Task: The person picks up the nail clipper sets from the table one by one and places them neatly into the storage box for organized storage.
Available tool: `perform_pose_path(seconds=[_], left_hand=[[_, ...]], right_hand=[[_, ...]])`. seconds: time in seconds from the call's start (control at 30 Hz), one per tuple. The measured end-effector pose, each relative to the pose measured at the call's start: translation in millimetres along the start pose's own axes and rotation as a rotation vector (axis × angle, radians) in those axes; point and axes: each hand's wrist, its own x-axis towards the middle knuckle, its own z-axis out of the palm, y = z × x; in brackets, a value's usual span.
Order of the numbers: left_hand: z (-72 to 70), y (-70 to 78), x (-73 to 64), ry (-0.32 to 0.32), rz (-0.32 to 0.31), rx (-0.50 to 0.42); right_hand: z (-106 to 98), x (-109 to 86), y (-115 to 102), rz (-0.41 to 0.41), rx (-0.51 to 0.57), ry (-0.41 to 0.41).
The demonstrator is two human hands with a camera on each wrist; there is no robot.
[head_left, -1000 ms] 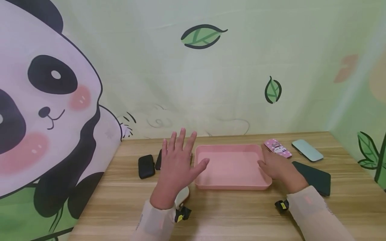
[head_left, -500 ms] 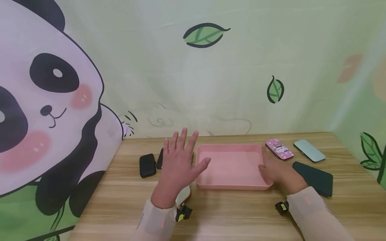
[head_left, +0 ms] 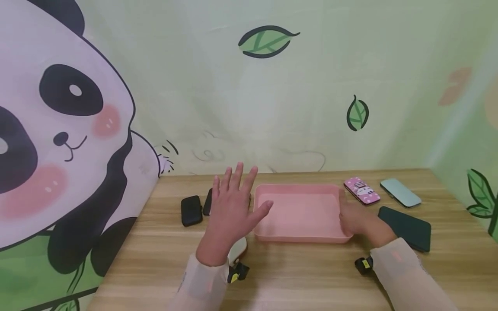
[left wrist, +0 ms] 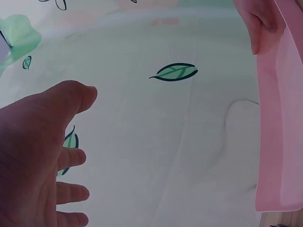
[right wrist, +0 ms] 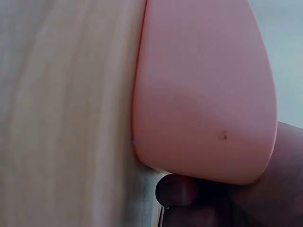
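A shallow pink tray [head_left: 297,211] lies on the wooden table in the head view. My right hand [head_left: 359,220] grips its right side; in the right wrist view the fingers [right wrist: 177,190] curl under the tray's outer corner. The left hand [head_left: 229,214] is raised left of the tray with fingers spread, holding nothing. Its thumb overlaps the tray's left edge in the head view, while the left wrist view shows a gap between hand and tray [left wrist: 272,142]. Behind the left hand, a dark flat object [head_left: 207,203] and a pale rounded object [head_left: 238,249] are partly hidden.
A black zip-like case [head_left: 191,211] lies left of the left hand. Right of the tray are a pink patterned case [head_left: 362,190], a light blue case [head_left: 400,192] and a dark green flat case [head_left: 406,229]. A printed cloth backdrop [head_left: 194,86] stands behind the table [head_left: 303,276].
The head view has shifted slightly. The right thumb has drawn in closer to the tray's side. Tray and left hand stay almost where they were.
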Motion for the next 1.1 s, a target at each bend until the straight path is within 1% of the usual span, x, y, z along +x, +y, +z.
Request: perform_pose_path(seconds=[0.2,0.27,0.4,0.6,0.9,1.1], left_hand=[[1.1,5.0,0.8,-0.012,0.017,0.011],[1.8,5.9,0.7,-0.004,0.028,0.023],[2.9,6.7,0.0,0.001,0.036,0.048],[4.4,10.0,-1.1,-0.013,0.046,0.025],[5.5,13.7,-1.4,-0.016,0.054,0.022],[8.4,11.1,-2.7,-0.005,0.054,0.014]], right_hand=[[0,1.2,1,0.024,-0.062,0.002],[0,2.4,-1,0.035,-0.075,0.003],[0,4.9,-4,0.052,-0.068,-0.004],[-1,1.7,-5,0.076,-0.065,-0.018],[-3,2.0,-4,0.054,-0.060,-0.036],[-1,5.4,-5,0.072,-0.068,-0.027]])
